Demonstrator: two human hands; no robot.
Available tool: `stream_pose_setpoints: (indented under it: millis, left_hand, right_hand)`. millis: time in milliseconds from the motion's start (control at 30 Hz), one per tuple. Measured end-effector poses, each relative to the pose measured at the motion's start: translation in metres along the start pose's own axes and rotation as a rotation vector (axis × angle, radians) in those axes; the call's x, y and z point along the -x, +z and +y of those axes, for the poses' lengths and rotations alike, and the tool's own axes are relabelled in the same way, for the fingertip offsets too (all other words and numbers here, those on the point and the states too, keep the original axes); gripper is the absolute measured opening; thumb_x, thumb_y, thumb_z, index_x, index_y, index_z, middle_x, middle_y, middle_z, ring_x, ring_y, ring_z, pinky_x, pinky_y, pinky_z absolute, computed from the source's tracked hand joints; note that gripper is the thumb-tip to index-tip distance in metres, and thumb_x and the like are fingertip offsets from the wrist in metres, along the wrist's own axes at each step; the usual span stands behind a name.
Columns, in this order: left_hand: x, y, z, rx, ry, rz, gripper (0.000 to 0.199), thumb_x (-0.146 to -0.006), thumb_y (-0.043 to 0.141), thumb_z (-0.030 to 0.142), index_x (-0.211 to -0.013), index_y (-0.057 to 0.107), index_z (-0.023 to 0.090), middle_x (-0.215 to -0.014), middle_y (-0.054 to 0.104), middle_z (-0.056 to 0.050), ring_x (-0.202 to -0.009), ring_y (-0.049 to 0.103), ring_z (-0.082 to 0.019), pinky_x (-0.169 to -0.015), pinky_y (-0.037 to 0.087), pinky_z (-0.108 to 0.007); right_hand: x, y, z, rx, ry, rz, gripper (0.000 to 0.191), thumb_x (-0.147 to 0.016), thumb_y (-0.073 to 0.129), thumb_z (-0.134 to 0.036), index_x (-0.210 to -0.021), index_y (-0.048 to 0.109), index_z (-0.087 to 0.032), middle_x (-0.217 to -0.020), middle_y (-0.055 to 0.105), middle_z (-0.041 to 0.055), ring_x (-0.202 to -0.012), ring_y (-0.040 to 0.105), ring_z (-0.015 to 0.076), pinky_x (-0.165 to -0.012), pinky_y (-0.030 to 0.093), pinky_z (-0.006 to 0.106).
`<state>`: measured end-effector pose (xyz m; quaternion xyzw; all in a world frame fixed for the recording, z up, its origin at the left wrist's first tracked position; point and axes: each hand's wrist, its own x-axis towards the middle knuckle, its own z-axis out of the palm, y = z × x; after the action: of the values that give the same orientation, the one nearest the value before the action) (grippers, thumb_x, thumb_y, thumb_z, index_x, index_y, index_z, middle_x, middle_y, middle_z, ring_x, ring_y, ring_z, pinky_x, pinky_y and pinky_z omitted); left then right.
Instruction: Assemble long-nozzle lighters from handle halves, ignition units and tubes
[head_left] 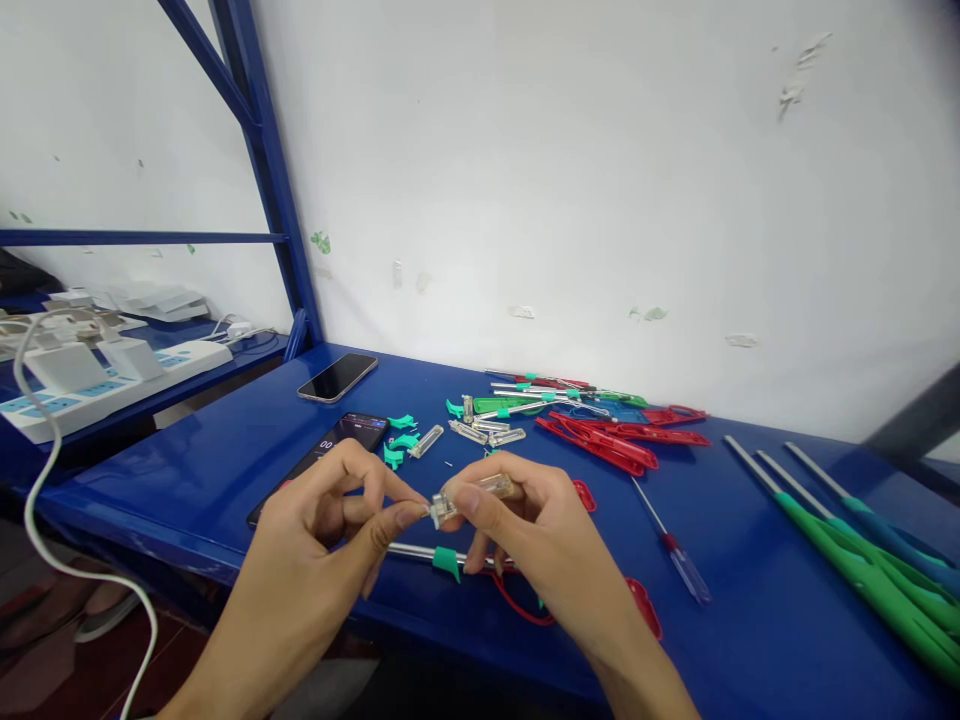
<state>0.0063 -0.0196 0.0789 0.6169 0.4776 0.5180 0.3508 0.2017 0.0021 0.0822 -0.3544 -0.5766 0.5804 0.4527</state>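
- One clear case (495,486), held above the desk (225,460).
- Right hand (551,530): grip clamped around its body.
- Left hand (330,540): grip pinched together at its end; what exactly is between, I can't tell.
- Looks light, stiff, slick, perhaps brittle; best held mid-body, gently.

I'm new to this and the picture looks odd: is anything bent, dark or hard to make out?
In the head view, the blue post leans, perhaps lens distortion; the top right corner darkens; light on the white wall is soft; the clear piece in the right hand shows little fine detail.
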Motion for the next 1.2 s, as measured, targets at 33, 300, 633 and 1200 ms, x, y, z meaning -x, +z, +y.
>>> stream_pose_setpoints:
  millis: [33, 300, 633, 1200]
  left_hand:
    - [0.0, 0.0, 0.0, -0.025, 0.039, 0.027, 0.041, -0.093, 0.076, 0.039, -0.074, 0.043, 0.024, -0.075, 0.07, 0.004, -0.056, 0.061, -0.011, -0.049, 0.045, -0.02]
    - [0.007, -0.002, 0.0, -0.161, 0.281, 0.043, 0.045, -0.095, 0.062, 0.017, -0.067, 0.028, 0.023, -0.069, 0.062, 0.005, -0.06, 0.059, -0.012, -0.055, 0.046, -0.024]
    - [0.009, -0.004, 0.004, -0.184, 0.382, 0.04, 0.045, -0.095, 0.059, 0.011, -0.067, 0.024, 0.021, -0.066, 0.056, 0.008, -0.058, 0.056, -0.01, -0.052, 0.042, -0.022]
    - [0.003, -0.008, 0.007, -0.123, 0.25, -0.01, 0.051, -0.094, 0.063, 0.021, -0.061, 0.025, 0.019, -0.063, 0.058, 0.005, -0.05, 0.045, -0.007, -0.046, 0.036, -0.019]
  right_hand:
    - [0.0, 0.0, 0.0, 0.008, -0.01, -0.001, 0.033, -0.09, 0.079, -0.053, -0.091, 0.077, -0.021, -0.082, 0.078, 0.0, -0.058, 0.067, 0.008, -0.052, 0.047, 0.017]
    - [-0.002, 0.0, 0.007, -0.032, -0.051, -0.064, 0.028, -0.091, 0.08, -0.047, -0.091, 0.075, -0.019, -0.065, 0.067, -0.0037, -0.052, 0.061, 0.007, -0.052, 0.049, 0.017]
    - [-0.002, 0.012, 0.009, -0.158, -0.106, -0.048, 0.036, -0.086, 0.084, -0.052, -0.088, 0.074, -0.018, -0.062, 0.068, -0.0022, -0.051, 0.062, 0.0088, -0.051, 0.051, 0.018]
    - [0.0, 0.015, 0.008, -0.118, -0.139, 0.012, 0.025, -0.088, 0.084, -0.044, -0.088, 0.074, -0.02, -0.069, 0.073, -0.0022, -0.06, 0.068, 0.0106, -0.061, 0.055, 0.02]
